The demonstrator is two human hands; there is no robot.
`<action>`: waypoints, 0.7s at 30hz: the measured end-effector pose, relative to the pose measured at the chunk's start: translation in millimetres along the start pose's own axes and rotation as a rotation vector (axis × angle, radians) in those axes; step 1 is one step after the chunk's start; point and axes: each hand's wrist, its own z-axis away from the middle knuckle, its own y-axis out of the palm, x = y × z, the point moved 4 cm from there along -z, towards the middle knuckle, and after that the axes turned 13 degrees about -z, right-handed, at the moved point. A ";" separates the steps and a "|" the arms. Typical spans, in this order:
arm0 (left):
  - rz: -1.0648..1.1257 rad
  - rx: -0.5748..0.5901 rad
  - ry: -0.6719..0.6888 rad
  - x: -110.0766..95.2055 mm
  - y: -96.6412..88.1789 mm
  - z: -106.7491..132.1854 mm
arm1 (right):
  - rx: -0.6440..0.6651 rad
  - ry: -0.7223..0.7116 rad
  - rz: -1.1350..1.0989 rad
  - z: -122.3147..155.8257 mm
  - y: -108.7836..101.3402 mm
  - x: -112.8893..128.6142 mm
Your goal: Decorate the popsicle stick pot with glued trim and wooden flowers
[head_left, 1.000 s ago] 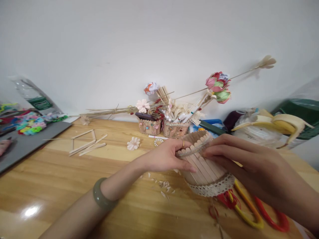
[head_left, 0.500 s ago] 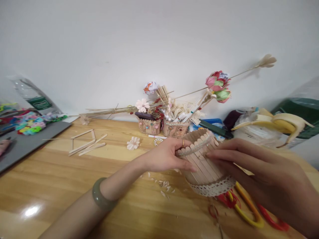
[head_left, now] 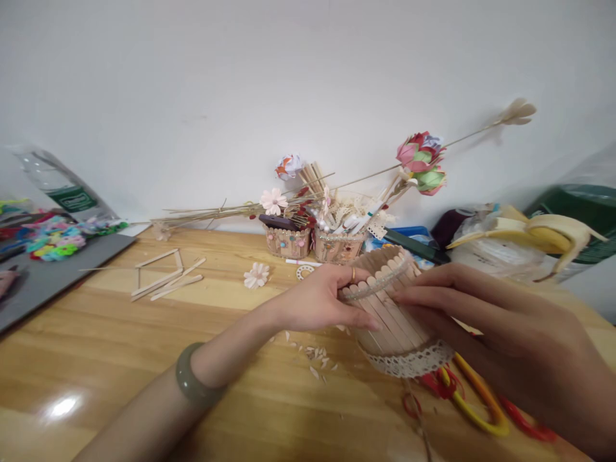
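Observation:
A round pot made of upright popsicle sticks (head_left: 392, 321) is tilted above the table. White lace trim (head_left: 409, 360) circles its lower end, and a glittery band (head_left: 380, 280) runs near its scalloped rim. My left hand (head_left: 327, 295) grips the rim side, thumb outside and fingers partly hidden behind or inside the pot. The fingers of my right hand (head_left: 481, 321) are drawn together, tips against the pot's side beside a small pale bump (head_left: 387, 299). Whatever they may pinch is hidden. Small pale chips (head_left: 317, 354) lie scattered on the wood below.
Two decorated stick pots (head_left: 289, 242) holding pens and flowers stand by the wall. Loose sticks (head_left: 166, 279) and a pale flower (head_left: 256, 275) lie left. Yellow-handled scissors (head_left: 481, 410) are under my right hand. A peeled banana (head_left: 543, 234) is at right, a laptop-like grey slab (head_left: 67, 269) at left.
Both hands keep almost the same hold on the pot. The whole view has shifted slightly; my right fingertips have barely moved along the pot's side.

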 end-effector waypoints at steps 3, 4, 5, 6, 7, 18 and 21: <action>-0.006 0.001 0.003 0.4 0.0 0.1 | 0.017 0.007 -0.018 -2.8 1.0 0.5; -0.006 0.000 0.007 0.3 -0.1 0.1 | 0.021 0.012 -0.026 -3.4 1.1 0.4; -0.011 -0.002 0.011 0.1 -0.3 0.0 | 0.025 0.016 -0.034 -3.9 1.2 0.4; -0.021 -0.008 0.014 0.0 -0.6 -0.1 | 0.028 0.017 -0.041 -4.2 1.3 0.4; -0.034 -0.014 0.015 -0.2 -0.9 -0.2 | 0.029 0.018 -0.045 -4.3 1.3 0.3; 0.011 -0.014 0.002 -0.8 0.3 0.6 | 0.040 0.021 -0.062 -5.9 1.9 0.7; 0.038 -0.006 0.008 -0.4 0.4 0.0 | 0.026 0.053 -0.099 -4.5 -2.1 -1.7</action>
